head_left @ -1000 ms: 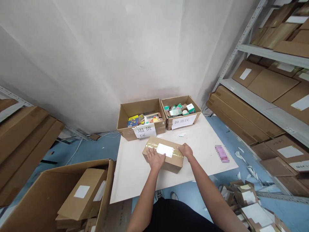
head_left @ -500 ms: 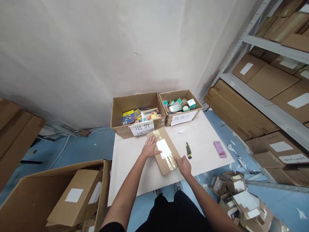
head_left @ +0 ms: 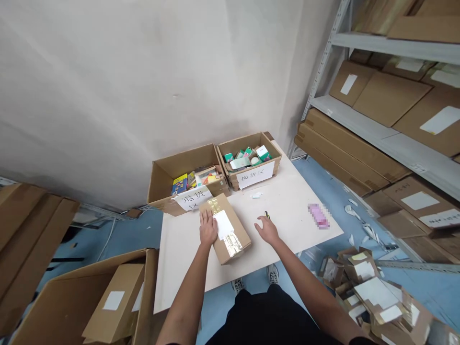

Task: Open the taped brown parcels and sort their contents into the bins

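Note:
A taped brown parcel (head_left: 230,239) with a white label lies lengthwise on the white table (head_left: 298,211). My left hand (head_left: 208,227) rests flat on its left side, fingers stretched out. My right hand (head_left: 266,229) is off the parcel, to its right, lying over a yellow and black utility knife (head_left: 267,214) whose tip shows beyond the fingers. The fingers curl down onto the knife; whether they grip it is unclear.
Two open cartons with paper signs stand at the table's back: one with books (head_left: 179,177), one with small boxes (head_left: 251,160). A pink item (head_left: 318,215) lies at the right. A large carton with parcels (head_left: 89,297) stands left; shelves with boxes (head_left: 388,110) and scattered opened boxes (head_left: 373,292) are right.
The parcel was turned from crosswise to lengthwise. My right hand left its near end and moved right onto the knife. My left hand stays on the parcel.

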A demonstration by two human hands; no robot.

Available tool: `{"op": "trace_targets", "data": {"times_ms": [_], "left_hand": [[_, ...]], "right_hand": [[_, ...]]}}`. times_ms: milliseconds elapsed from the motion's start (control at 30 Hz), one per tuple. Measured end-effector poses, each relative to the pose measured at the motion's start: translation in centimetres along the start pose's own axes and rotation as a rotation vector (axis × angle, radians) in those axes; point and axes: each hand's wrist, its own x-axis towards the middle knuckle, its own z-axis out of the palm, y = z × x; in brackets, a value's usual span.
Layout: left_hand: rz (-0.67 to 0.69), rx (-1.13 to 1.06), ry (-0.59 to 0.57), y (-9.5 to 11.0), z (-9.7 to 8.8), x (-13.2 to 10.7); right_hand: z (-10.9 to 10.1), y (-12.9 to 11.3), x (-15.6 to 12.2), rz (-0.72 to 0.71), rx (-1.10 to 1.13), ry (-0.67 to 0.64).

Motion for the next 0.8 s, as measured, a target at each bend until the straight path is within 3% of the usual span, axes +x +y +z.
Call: {"op": "trace_targets", "data": {"times_ms": [200, 400, 633, 800], "left_hand": [[-0.1, 0.048, 0.032, 2.4, 1.2, -0.6], [-0.205, 0.078, 0.055, 3.4, 1.6, -1.3], [-0.23, 0.102, 0.037, 4.6, 1.4, -1.8], [-0.257, 0.071, 0.062, 5.0, 1.4, -1.9]], "right_hand": [[-1.0, 8.1, 4.2, 0.298, -0.098, -0.204], [2.2, 12.0, 5.6, 0.429, -0.121, -0.335], [5.7, 12.4, 5.1, 0.578, 0.072, -0.266], [4.4, 8.1, 6.9, 0.428, 0.232, -0.212]]}}
